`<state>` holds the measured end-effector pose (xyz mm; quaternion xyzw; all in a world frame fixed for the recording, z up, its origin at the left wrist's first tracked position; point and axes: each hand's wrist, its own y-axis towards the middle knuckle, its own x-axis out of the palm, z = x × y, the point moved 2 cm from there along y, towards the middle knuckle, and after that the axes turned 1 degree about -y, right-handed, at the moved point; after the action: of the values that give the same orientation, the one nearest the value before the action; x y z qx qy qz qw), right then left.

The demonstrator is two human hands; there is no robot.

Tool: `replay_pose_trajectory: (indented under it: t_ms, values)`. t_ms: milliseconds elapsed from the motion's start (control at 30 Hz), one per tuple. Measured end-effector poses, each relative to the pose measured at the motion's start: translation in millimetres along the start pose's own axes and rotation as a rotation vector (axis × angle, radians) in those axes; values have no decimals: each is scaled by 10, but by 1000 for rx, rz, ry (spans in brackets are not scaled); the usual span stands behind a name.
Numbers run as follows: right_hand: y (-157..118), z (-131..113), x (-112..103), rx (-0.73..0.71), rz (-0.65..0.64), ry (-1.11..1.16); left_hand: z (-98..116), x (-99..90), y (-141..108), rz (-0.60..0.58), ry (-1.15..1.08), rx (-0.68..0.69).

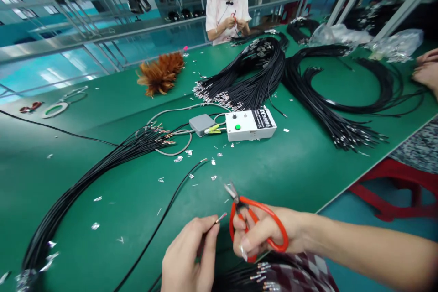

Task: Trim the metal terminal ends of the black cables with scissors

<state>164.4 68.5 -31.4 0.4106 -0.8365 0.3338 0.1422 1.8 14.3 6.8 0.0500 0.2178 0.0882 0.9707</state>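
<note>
Between thumb and forefinger, my left hand (191, 253) pinches the stripped end of a black cable (221, 217), whose pinkish inner wires point up and right. My right hand (260, 232) grips red-handled scissors (237, 200), with the blades slightly apart and pointing up-left, just beyond the cable tip. A small silvery scrap (243, 252) shows at my right thumb. Below my hands, at the lap, lie more black cables with bare ends (262, 273), partly hidden. A single loose black cable (171, 200) runs along the table left of my left hand.
A bundle of black cables (78, 187) curves along the left. Ahead stand a white box with a green button (251, 125) and a grey pad (201, 124). Beyond are a feather duster (160, 73), large cable heaps (253, 68), and a person (227, 13). Foil scraps litter the green table (301, 182).
</note>
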Motion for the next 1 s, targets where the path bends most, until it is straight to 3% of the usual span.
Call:
replay_pose_trajectory:
  t_ms: [67, 133, 233, 333, 533, 700, 1000]
  values:
    - [4, -192, -155, -265, 247, -356, -15, 7, 51, -58, -109, -140]
    - [-17, -410, -318, -405, 677, -927, -32, 10, 97, -121, -236, -282]
    - [-6, -523, -417, -427, 842, -1099, -81, 15, 131, -206, -372, -452]
    - [0, -412, -319, -442, 830, -1034, -144, 22, 134, -264, -426, -521]
    - [29, -157, 64, -507, 546, -342, -201, 68, 120, -286, -459, -537]
    - [125, -149, 195, -533, 571, -163, -184, 121, 101, -274, -448, -500]
    - [251, -77, 221, -479, 557, 49, -223, 139, 72, -162, -518, -497]
